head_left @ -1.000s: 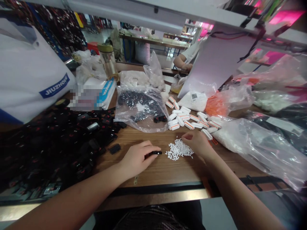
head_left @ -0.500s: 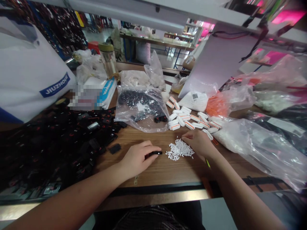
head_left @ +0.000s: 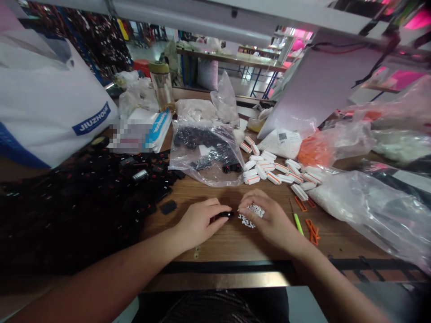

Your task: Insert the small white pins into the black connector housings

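Observation:
Pinched between the thumb and fingers of my left hand [head_left: 202, 220] is a small black part [head_left: 222, 216], its end pointing right. My right hand [head_left: 264, 215] is just to its right, over the pile of small white pieces [head_left: 249, 220], thumb and fingertips drawn together; what they hold, if anything, is too small to make out. The two hands are close but apart. White blocks with orange strips [head_left: 273, 178] lie beyond my right hand. A flat black piece [head_left: 168, 207] rests left of my left hand.
Black parts [head_left: 84, 202] cover the left side. A clear bag of black parts [head_left: 205, 154] lies ahead. On the right are a green-handled tool [head_left: 298, 224], orange frames [head_left: 312, 232] and a large clear bag [head_left: 367, 206]. A bottle [head_left: 162, 87] stands behind.
My right hand has moved left and nearer, from the pile's far right edge to beside the black part. The green-handled tool and orange frames are now uncovered. The view has shifted slightly.

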The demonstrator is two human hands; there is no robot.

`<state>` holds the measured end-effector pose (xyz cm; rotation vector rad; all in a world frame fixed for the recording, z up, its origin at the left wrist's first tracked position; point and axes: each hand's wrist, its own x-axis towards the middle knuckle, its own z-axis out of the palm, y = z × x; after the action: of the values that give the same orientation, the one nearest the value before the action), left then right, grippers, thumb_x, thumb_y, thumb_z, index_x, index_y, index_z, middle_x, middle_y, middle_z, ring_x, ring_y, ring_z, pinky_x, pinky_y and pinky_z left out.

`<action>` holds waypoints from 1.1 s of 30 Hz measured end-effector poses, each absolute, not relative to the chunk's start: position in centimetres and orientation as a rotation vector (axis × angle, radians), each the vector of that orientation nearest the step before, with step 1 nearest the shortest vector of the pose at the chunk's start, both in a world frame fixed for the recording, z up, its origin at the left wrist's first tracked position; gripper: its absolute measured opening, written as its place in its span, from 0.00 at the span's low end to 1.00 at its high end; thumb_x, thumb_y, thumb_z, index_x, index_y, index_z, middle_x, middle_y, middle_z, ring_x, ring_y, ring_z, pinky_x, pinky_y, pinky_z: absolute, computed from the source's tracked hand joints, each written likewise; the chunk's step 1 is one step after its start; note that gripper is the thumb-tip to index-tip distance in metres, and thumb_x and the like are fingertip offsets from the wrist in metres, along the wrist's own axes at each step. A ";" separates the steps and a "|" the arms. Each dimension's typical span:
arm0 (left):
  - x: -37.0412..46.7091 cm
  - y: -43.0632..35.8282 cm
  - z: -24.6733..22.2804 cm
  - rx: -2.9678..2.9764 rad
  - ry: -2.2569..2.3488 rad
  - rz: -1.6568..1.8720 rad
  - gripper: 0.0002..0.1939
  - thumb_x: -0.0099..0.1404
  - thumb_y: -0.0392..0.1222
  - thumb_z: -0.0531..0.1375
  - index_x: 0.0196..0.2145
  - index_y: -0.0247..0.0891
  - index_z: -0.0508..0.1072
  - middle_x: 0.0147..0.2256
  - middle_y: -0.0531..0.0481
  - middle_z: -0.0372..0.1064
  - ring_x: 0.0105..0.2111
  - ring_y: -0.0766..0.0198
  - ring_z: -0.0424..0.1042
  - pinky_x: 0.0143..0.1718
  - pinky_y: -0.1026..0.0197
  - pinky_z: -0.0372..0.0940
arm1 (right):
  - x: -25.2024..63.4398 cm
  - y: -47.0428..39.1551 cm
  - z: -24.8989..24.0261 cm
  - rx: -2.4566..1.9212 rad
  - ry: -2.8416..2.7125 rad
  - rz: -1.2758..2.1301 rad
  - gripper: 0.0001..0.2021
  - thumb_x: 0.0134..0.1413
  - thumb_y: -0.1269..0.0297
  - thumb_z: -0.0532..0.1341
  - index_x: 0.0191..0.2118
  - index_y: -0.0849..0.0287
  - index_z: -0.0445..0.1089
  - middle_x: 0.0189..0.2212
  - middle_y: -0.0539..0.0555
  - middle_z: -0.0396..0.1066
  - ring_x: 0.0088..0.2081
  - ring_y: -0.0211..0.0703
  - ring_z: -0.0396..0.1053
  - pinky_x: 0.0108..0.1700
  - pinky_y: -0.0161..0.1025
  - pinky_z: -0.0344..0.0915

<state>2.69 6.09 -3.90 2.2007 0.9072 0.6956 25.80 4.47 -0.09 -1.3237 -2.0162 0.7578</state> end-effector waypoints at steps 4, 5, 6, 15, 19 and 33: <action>2.7 6.2 -3.7 2.216 0.908 0.672 0.08 0.70 0.38 0.58 0.43 0.41 0.76 0.33 0.52 0.69 0.34 0.63 0.69 0.34 0.63 0.63 | 23.3 3.5 -0.2 -1.243 -2.041 0.777 0.05 0.64 0.66 0.59 0.35 0.55 0.71 0.38 0.53 0.71 0.43 0.44 0.68 0.48 0.44 0.64; 2.8 6.2 -3.6 2.218 0.909 0.667 0.07 0.70 0.37 0.58 0.42 0.41 0.76 0.33 0.52 0.68 0.33 0.63 0.69 0.33 0.63 0.62 | 23.1 3.5 -0.4 -1.238 -2.050 0.762 0.05 0.64 0.66 0.59 0.35 0.55 0.71 0.37 0.53 0.70 0.43 0.44 0.67 0.47 0.43 0.64; 2.8 6.2 -3.6 2.221 0.910 0.664 0.07 0.70 0.37 0.58 0.42 0.41 0.76 0.33 0.52 0.68 0.33 0.63 0.69 0.33 0.64 0.62 | 23.1 3.6 -0.6 -1.235 -2.060 0.749 0.05 0.64 0.67 0.59 0.35 0.55 0.70 0.37 0.53 0.70 0.42 0.44 0.67 0.47 0.43 0.63; 2.7 6.0 -3.9 2.243 0.908 0.661 0.08 0.71 0.39 0.57 0.43 0.40 0.76 0.34 0.51 0.69 0.34 0.62 0.69 0.35 0.62 0.63 | 22.9 3.9 -0.9 -1.258 -2.110 0.676 0.06 0.64 0.68 0.59 0.34 0.56 0.70 0.35 0.53 0.70 0.40 0.45 0.66 0.45 0.44 0.63; 2.7 6.1 -3.9 2.252 0.897 0.657 0.08 0.71 0.39 0.57 0.42 0.40 0.76 0.34 0.51 0.69 0.34 0.62 0.69 0.36 0.61 0.63 | 22.8 3.7 -0.9 -1.266 -2.157 0.628 0.06 0.64 0.69 0.58 0.34 0.56 0.69 0.35 0.53 0.70 0.39 0.45 0.66 0.44 0.45 0.63; 2.7 6.1 -3.7 2.188 0.928 0.664 0.05 0.69 0.36 0.59 0.40 0.39 0.76 0.31 0.53 0.67 0.32 0.63 0.67 0.33 0.62 0.60 | 23.1 3.0 -1.4 -1.206 -2.227 0.301 0.08 0.63 0.68 0.60 0.44 0.52 0.76 0.40 0.52 0.77 0.42 0.47 0.69 0.46 0.49 0.60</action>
<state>2.74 6.12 -3.68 2.1884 0.9279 0.6643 23.08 3.03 -1.35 -1.2057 -2.2270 0.3006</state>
